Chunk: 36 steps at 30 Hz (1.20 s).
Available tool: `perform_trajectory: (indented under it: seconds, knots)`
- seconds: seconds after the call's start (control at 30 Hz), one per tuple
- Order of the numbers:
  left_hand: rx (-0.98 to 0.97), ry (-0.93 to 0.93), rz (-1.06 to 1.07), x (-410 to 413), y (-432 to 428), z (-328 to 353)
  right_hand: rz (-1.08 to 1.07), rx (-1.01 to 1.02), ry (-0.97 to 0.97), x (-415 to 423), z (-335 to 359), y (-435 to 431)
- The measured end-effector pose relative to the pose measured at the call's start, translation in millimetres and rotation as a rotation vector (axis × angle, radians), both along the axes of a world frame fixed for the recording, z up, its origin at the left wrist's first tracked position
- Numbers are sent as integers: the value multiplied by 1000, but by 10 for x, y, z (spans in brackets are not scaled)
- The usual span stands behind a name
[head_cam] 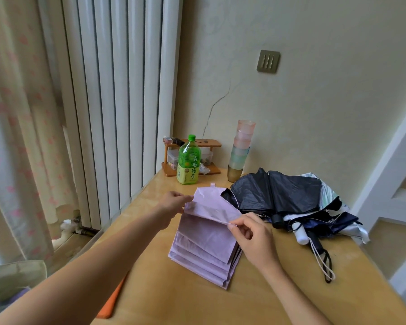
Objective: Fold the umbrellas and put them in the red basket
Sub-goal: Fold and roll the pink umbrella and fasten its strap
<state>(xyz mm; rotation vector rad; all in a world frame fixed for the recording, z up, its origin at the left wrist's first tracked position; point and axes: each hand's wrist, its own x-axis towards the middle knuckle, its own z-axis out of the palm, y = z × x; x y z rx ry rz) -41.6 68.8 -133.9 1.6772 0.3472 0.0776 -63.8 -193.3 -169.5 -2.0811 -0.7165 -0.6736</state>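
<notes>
You held the top panel of the lilac umbrella (204, 245), flat on the table (174, 301) just in front of the green tea bottle (188, 160), your left hand (174, 205) pinching the edge nearer the bottle and your right hand (251, 235) pinching the farther corner, likely to stretch the panel for an even crease.

A pale lilac umbrella (206, 233) is seen on the yellow-tan table (164, 301). A black umbrella (279, 193) with a white-and-navy printed underside is seen beside it. A green bottle (188, 160) and pink-to-green stacked cups (240, 148) are seen behind.
</notes>
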Motion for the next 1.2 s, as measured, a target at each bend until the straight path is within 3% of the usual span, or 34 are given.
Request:
perform_trajectory:
  seconds: [0.2,0.47,0.57,0.63,0.8,0.93,1.07,1.2]
  knots:
    - [124,-46,34,-28,25,-61,21,-137,-31,-20,-25,-76]
    - [825,258,-137,-166,-21,-157,146,-348,136,-99,-238,-142]
    - [1087,181,-117,-193,-178,-140,163,-425,146,-95,-320,-129]
    - [1194,19,-118,-173,-297,-158,164,-467,137,-94,-359,-127]
    - [1315,-307,-276,-37,-490,-345,225,-506,156,-109,-424,-112]
    - [1336,-270,-403,-35,-575,-671,237,-502,165,-123,-453,-111]
    - [1318,-269,-353,-97,-590,-1018,196,-494,205,-127,-391,-89]
    - [1326,-295,-335,-89,-593,-1057,110,-311,166,141,-241,-7]
